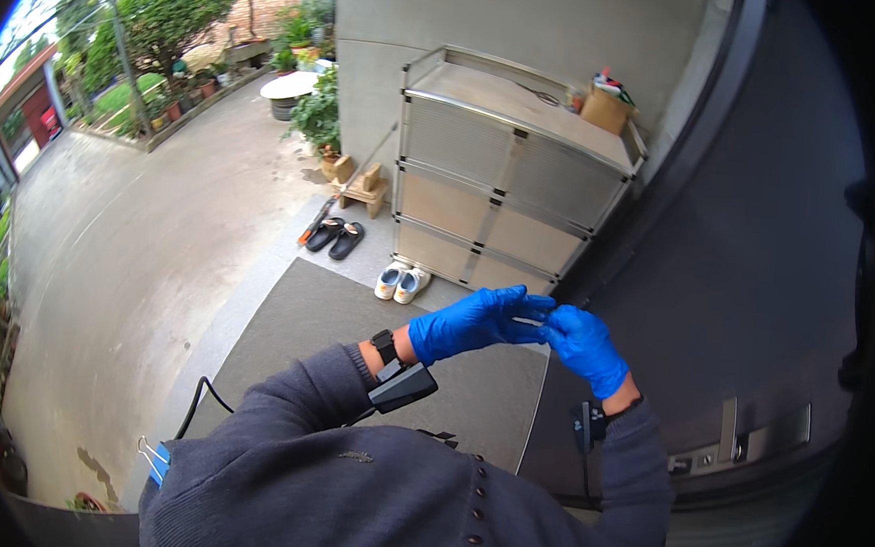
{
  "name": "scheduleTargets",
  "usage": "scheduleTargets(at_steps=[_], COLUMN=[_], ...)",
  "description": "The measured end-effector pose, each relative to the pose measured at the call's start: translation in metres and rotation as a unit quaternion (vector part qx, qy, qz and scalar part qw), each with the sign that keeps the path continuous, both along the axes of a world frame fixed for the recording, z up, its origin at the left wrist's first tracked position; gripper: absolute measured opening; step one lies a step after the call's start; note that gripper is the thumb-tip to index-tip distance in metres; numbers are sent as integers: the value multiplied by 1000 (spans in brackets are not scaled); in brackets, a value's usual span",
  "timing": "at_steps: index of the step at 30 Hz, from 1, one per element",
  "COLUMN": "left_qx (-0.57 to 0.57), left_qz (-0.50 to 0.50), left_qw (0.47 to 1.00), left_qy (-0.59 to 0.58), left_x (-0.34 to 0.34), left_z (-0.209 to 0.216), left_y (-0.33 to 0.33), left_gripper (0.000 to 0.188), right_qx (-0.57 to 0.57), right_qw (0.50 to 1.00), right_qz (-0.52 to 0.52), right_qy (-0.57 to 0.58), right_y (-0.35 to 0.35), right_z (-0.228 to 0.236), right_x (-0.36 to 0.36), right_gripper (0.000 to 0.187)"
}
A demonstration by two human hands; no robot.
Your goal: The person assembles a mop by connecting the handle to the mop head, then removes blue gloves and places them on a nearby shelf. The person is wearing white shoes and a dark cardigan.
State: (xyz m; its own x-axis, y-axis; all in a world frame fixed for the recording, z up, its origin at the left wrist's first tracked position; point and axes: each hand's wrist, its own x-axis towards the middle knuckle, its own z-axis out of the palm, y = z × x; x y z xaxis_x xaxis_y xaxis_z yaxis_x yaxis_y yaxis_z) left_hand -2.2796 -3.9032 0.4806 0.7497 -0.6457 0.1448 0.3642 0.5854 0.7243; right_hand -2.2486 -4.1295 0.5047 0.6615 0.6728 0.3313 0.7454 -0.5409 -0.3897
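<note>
Left hand (470, 323): I see it in a blue glove, raised at chest height, fingers curled toward the other hand, fingertips meeting a small pale object (528, 322).
Right hand (583, 347): also gloved in blue, fingers pinched on the other end of the same small pale object; the two hands touch at the fingertips.
Small pale object: thin and short, held in the air between both sets of fingertips, above the grey door mat (373, 350) and just in front of the dark door (748, 272). I cannot tell what it is; it is too small.
Grip state: both hands narrow, closed on the object; I judge the hold to be a light fingertip pinch only.
Risk, drop: glove material may slide on so thin a piece; if either pinch relaxes, I expect it to fall onto the door mat or the concrete floor (138, 255), where it would be hard to find.
Risk, bending: opposed pulling from both hands could bend or tear it.
Risk, snag: the wrist-mounted device (403, 387) and its cable (199, 404) hang near the left forearm; a wide move could catch them.
Surroundings: metal shoe cabinet (503, 177), white shoes (402, 282) and black sandals (335, 237) stand well apart from the hands.
</note>
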Motion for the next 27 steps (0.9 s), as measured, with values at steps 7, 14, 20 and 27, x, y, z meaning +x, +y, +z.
scheduleTargets(at_steps=[7, 14, 20, 27], left_qx=[-77, -137, -46, 31], left_qz=[9, 13, 45, 23], left_qw=[997, 984, 996, 996], left_qy=[22, -117, -67, -81], left_x=[-10, -11, -16, -15], left_z=[8, 12, 15, 19], left_y=[15, 10, 10, 3], left_gripper=[57, 55, 59, 72], right_qx=[135, 261, 306, 219], right_qw=[991, 954, 943, 974], right_qz=[-6, -145, 34, -25], right_qy=[15, -7, 131, 48], right_y=[7, 15, 20, 20], right_z=[-14, -16, 2, 12], right_x=[12, 38, 28, 15], right_gripper=[7, 17, 32, 9])
